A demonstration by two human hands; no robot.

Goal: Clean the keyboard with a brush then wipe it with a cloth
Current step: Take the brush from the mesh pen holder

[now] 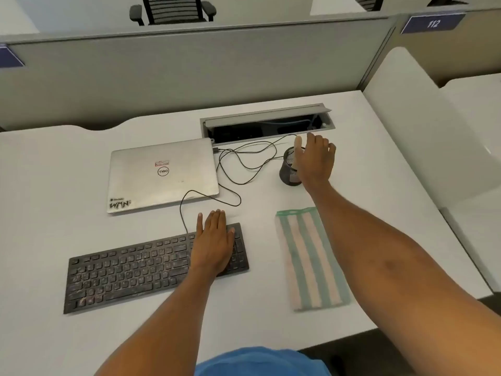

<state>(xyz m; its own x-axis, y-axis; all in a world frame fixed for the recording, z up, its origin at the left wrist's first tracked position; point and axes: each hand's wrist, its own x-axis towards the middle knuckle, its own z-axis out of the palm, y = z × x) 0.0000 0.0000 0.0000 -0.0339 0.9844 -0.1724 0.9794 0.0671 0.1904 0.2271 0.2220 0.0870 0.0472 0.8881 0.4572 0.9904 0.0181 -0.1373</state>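
At 7 o'clock on the tabletop [54, 172], the dusty keyboard [130, 272] lies under the left hand [214, 245], whose straight fingers press flat on its right end. The striped cloth [309, 256] lies untouched at 4 o'clock. Brushing seems not yet begun: at 1 o'clock the right hand [314, 161] reaches over the mesh cup [288, 169], fingers spread and holding nothing, and the next move is probably to pick out the brush, which I cannot see.

Left grip [214, 240] flat, right grip [314, 161] outstretched.
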